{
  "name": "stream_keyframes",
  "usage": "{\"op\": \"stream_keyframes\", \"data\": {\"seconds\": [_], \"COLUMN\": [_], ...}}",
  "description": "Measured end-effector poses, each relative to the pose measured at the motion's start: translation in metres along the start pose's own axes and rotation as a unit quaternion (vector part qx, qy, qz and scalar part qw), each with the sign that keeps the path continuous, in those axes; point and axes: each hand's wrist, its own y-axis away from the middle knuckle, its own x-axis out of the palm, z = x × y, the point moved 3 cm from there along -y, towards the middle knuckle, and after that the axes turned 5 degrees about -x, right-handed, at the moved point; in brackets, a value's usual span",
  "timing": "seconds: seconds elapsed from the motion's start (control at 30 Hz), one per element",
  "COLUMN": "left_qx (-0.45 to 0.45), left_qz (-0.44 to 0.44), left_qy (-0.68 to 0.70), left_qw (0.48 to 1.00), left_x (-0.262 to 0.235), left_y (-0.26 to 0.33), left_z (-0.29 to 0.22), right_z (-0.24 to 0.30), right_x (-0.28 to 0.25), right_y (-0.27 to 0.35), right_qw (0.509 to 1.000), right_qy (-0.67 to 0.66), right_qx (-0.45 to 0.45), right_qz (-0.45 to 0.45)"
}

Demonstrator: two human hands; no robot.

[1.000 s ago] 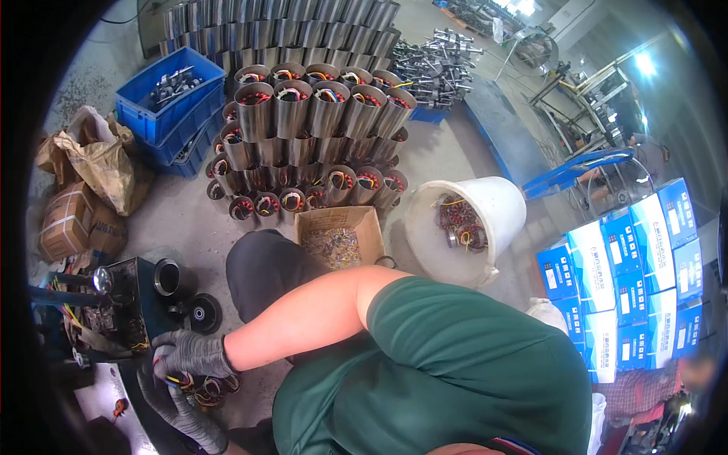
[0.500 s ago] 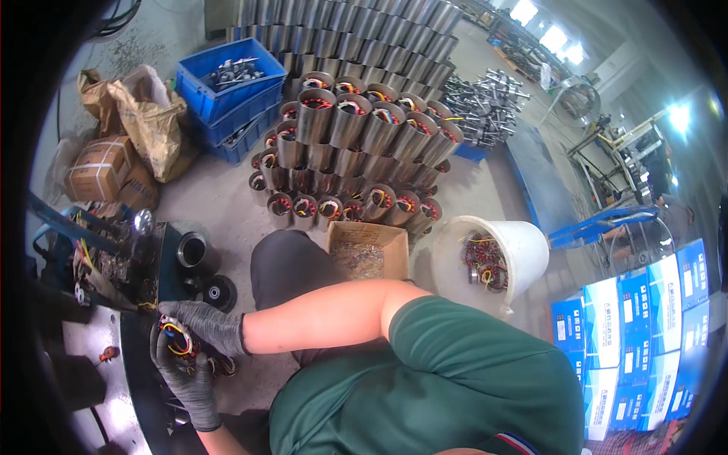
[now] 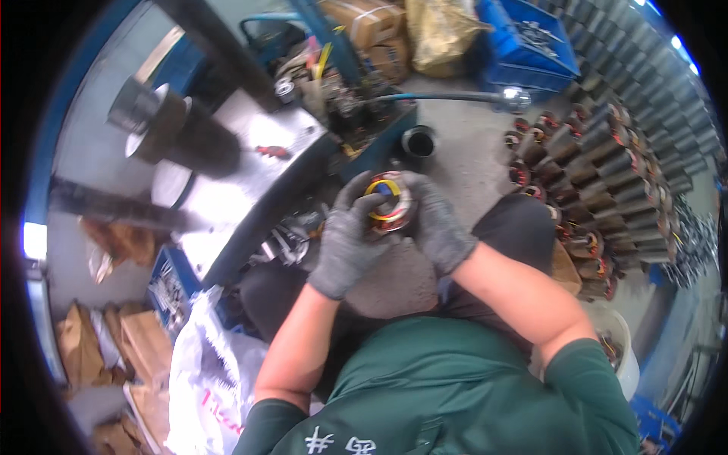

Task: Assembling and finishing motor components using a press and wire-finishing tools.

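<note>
In front of my lap I hold a motor stator (image 3: pixel 393 220), a short ring with red-brown windings and loose yellow, red, white and blue wires at its top opening. My left hand (image 3: pixel 345 246), in a grey work glove, grips its left side, with fingers bent over the wires at the opening. Around the right side closes my right hand (image 3: pixel 440 224), gloved the same way. Its fingertips are partly hidden behind the stator. Just beyond my hands a dark, open-ended metal cylinder (image 3: pixel 418 142) stands on the floor.
To the left is a shiny metal machine table (image 3: pixel 220 243) bearing a small red part (image 3: pixel 271 151) and a dark cylinder (image 3: pixel 201 136). Steel tubes with wired stators (image 3: pixel 599 174) are stacked at right. A white sack (image 3: pixel 205 371), blue crates (image 3: pixel 531 72) and a white bucket (image 3: pixel 626 356) surround me.
My view has turned left, bringing the machine table into fuller sight. Both hands still hold the stator, now in front of my body, with its opening facing up toward me.
</note>
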Motion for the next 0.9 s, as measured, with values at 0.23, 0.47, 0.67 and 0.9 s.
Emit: {"op": "stream_keyframes", "data": {"seconds": [0.23,0.47,0.67,0.9], "left_qx": [-0.021,-0.016,-0.132,-0.076], "left_qz": [0.014,-0.056,-0.134,-0.157], "left_qy": [-0.025,0.049,0.195,0.039], "left_qw": [0.999,0.997,0.963,0.984], "left_x": [-0.002,0.006,0.008,0.009], "left_y": [-0.002,0.005,0.01,0.004], "left_z": [-0.008,-0.003,0.017,0.005], "right_z": [0.008,0.011,0.012,0.005], "right_x": [-0.004,0.0,0.005,-0.012], "right_y": [0.005,0.008,0.016,0.008], "right_qw": [0.999,0.999,0.996,0.99], "right_qy": [0.036,0.035,0.086,0.136], "right_qx": [0.015,0.02,0.016,-0.01], "right_qz": [-0.005,0.025,0.0,-0.022]}}
